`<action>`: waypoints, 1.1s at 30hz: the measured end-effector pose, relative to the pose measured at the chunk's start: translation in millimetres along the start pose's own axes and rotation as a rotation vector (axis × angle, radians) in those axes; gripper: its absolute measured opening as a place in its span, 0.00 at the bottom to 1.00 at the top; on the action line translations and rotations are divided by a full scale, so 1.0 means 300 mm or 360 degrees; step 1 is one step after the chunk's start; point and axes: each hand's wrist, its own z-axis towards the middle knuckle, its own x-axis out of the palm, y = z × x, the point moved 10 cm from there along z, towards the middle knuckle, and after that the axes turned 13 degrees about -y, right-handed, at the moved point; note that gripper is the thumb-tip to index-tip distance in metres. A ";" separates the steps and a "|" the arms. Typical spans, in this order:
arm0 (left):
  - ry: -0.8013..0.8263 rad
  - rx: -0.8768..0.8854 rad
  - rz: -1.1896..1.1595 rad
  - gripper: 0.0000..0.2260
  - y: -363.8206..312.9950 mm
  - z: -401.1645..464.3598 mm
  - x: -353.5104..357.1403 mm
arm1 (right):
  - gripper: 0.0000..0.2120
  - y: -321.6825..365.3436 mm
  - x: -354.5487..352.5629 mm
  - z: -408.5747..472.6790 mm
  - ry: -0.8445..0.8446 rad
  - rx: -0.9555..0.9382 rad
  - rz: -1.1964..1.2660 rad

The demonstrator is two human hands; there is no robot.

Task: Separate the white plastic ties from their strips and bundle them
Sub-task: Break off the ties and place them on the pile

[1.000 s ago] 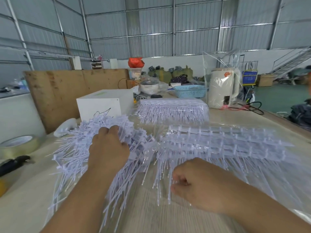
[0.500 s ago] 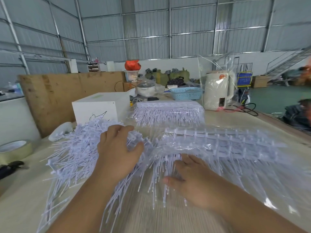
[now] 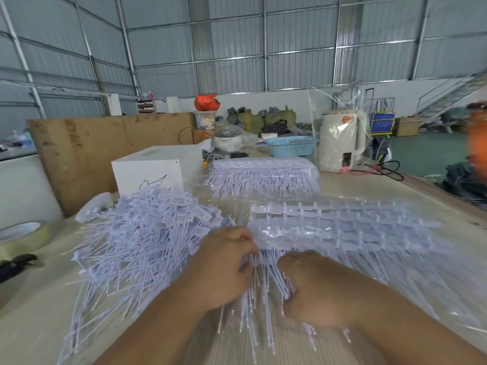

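Since half a second ago the left hand (image 3: 224, 270) has left the top of the loose pile and come in toward the middle, and the right hand (image 3: 311, 288) has gone from lying flat on the ties to curling around them. Both hands now sit close together, just apart, at the near left end of the stack of tie strips (image 3: 340, 227).

The left hand's fingers are curled and pressed against the tails hanging from that end; whether they actually pinch a tie is hidden behind the knuckles. The right hand is closed around a small cluster of white tails that stick out below its fist toward the camera.

The stack of strips lies across the centre and right of the desk (image 3: 31, 320), wrapped in clear plastic film (image 3: 295, 230), with rows of tag heads along its far side and thin tails fanning toward the person. To its left is the loose pile of separated ties (image 3: 137, 241), heaped in a tangle with tails pointing outward. A second wrapped bundle of strips (image 3: 263, 175) rests farther back.

Behind the loose pile stands a white box (image 3: 150, 169). A roll of tape (image 3: 23, 237) lies at the left edge of the desk, and a blue basket (image 3: 291, 146) and a cream kettle (image 3: 340, 140) stand at the far end.
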 end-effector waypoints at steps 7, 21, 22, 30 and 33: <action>-0.0043 -0.0223 0.0543 0.17 0.070 0.002 0.050 | 0.12 -0.001 0.005 -0.016 0.0099 -0.0008 0.0063; 0.0023 -0.0267 0.0710 0.17 0.069 0.002 0.064 | 0.21 -0.033 -0.009 -0.025 0.0189 0.0061 0.0025; 0.0040 -0.0265 0.0718 0.16 0.069 0.001 0.069 | 0.21 -0.032 -0.008 -0.028 0.0191 0.0069 0.0036; -0.0054 -0.0255 0.0583 0.13 0.061 0.006 0.056 | 0.23 -0.028 -0.002 -0.019 0.0123 0.0111 0.0116; -0.0220 -0.0253 0.0451 0.10 0.047 0.013 0.021 | 0.24 -0.030 0.004 -0.011 0.0133 0.0118 0.0149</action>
